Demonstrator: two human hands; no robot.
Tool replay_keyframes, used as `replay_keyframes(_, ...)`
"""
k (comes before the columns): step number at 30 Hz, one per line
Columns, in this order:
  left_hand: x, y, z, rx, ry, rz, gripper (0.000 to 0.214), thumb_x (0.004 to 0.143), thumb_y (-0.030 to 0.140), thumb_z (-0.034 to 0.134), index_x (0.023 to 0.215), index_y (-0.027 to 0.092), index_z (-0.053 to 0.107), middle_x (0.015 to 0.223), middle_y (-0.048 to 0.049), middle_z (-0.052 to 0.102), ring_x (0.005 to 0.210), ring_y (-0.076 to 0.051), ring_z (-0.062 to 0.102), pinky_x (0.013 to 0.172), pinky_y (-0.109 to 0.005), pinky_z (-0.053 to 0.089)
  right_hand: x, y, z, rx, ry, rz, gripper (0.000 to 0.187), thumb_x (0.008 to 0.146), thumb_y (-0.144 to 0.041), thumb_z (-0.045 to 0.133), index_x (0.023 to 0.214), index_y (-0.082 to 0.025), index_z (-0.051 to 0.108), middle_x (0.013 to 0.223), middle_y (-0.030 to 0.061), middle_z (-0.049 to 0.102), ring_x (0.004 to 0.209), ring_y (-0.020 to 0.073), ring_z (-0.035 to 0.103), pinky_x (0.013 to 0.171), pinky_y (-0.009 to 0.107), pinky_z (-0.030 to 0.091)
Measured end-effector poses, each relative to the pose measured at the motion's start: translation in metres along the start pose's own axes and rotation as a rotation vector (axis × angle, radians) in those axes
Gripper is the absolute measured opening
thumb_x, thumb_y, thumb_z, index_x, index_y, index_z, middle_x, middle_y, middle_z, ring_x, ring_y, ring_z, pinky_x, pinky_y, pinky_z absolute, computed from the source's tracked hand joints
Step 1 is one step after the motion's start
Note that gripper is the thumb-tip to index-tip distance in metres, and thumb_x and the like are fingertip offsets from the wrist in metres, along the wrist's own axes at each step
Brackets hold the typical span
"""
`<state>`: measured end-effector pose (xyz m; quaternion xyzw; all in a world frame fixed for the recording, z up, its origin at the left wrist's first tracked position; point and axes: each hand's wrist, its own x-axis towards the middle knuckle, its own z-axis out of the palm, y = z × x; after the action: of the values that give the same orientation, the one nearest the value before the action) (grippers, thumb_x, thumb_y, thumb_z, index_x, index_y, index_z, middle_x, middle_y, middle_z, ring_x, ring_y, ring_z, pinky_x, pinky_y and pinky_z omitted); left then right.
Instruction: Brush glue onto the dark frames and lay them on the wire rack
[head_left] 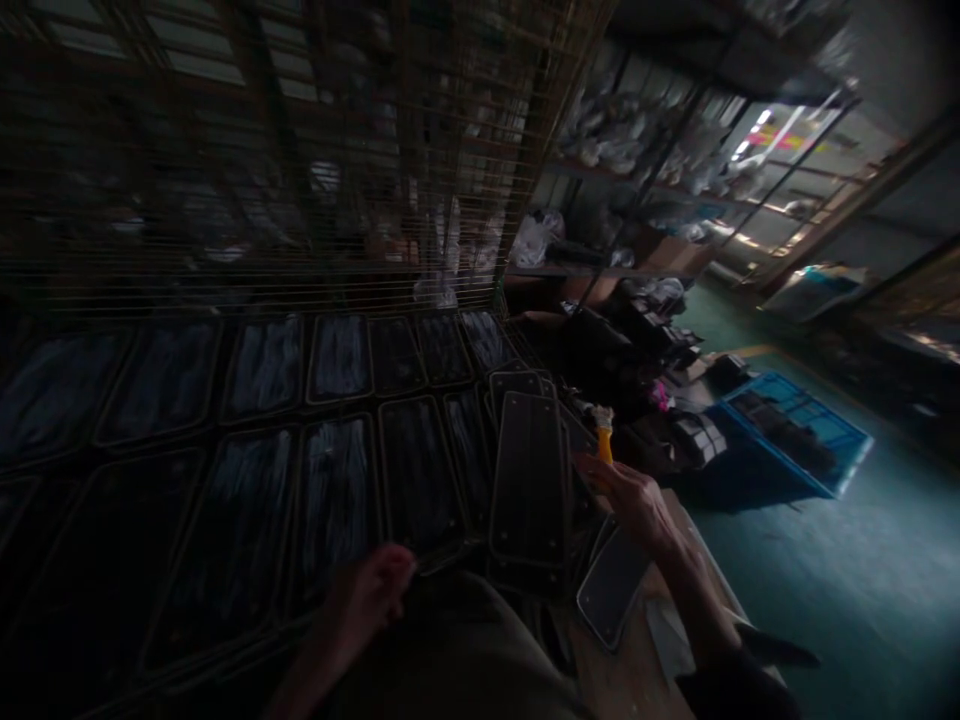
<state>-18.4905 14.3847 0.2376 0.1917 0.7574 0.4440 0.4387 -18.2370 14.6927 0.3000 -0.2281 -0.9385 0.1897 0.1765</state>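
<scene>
My right hand is closed around the yellow handle of a brush, its pale bristles pointing up and away from me. Just left of it lies a stack of dark rectangular panels with rounded corners; the top panel has small round spots at its corners. Below my right hand another dark panel rests on a board. My left hand is at the near edge of the laid-out panels, dim and smeared, so its fingers cannot be made out. Rows of dark panels fill the left, several with streaky whitish smears.
A wire mesh wall rises behind the panels. On the right, a blue crate holding dark pieces stands on the green floor. Shelves with plastic-wrapped items and a pile of black parts are farther back.
</scene>
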Motion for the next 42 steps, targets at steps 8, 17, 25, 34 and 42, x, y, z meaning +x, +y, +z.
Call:
replay_keyframes(8, 0.042, 0.009, 0.131, 0.192, -0.081, 0.152, 0.03, 0.083, 0.053, 0.051, 0.08, 0.023, 0.046, 0.055, 0.0058, 0.055, 0.037, -0.013, 0.053, 0.037, -0.022, 0.033, 0.019, 0.021, -0.012, 0.029, 0.04, -0.021, 0.035, 0.099, -0.034, 0.04, 0.129, -0.026, 0.057, 0.106, 0.0056, 0.063, 0.084, 0.0145, 0.066, 0.067, 0.023, 0.052)
replay_keyframes(17, 0.036, 0.023, 0.139, 0.046, -0.008, 0.048, 0.032, 0.08, 0.051, 0.056, 0.071, 0.021, 0.047, 0.048, 0.0056, 0.055, 0.04, -0.014, 0.055, 0.039, -0.023, 0.038, 0.064, 0.056, 0.017, -0.07, 0.048, -0.087, 0.033, 0.1, -0.036, 0.039, 0.123, -0.022, 0.058, 0.105, 0.0051, 0.067, 0.091, 0.018, 0.067, 0.069, 0.026, 0.052)
replay_keyframes(25, 0.035, 0.022, 0.153, -0.227, -0.014, -0.097, 0.04, 0.074, 0.058, 0.061, 0.077, 0.02, 0.046, 0.051, 0.0038, 0.06, 0.041, -0.016, 0.06, 0.037, -0.023, 0.043, 0.021, 0.043, 0.012, -0.065, -0.1, -0.172, 0.03, 0.1, -0.034, 0.039, 0.121, -0.021, 0.057, 0.1, 0.0062, 0.07, 0.083, 0.0175, 0.067, 0.07, 0.027, 0.05)
replay_keyframes(34, 0.024, 0.025, 0.159, -0.419, 0.023, -0.068, 0.041, 0.074, 0.053, 0.067, 0.084, 0.018, 0.047, 0.055, 0.0026, 0.063, 0.046, -0.015, 0.063, 0.041, -0.022, 0.049, -0.055, 0.001, -0.027, 0.267, -0.362, -0.058, 0.03, 0.099, -0.029, 0.042, 0.125, -0.024, 0.056, 0.107, 0.0067, 0.069, 0.086, 0.0169, 0.067, 0.071, 0.026, 0.053)
replay_keyframes(42, 0.026, 0.029, 0.159, -0.389, 0.037, -0.03, 0.038, 0.074, 0.051, 0.066, 0.082, 0.018, 0.047, 0.052, 0.0026, 0.062, 0.045, -0.015, 0.063, 0.041, -0.022, 0.049, -0.021, 0.014, -0.016, 0.643, -0.411, 0.134, 0.032, 0.098, -0.041, 0.042, 0.108, -0.018, 0.061, 0.07, -0.0003, 0.068, 0.063, 0.0124, 0.066, 0.061, 0.022, 0.054)
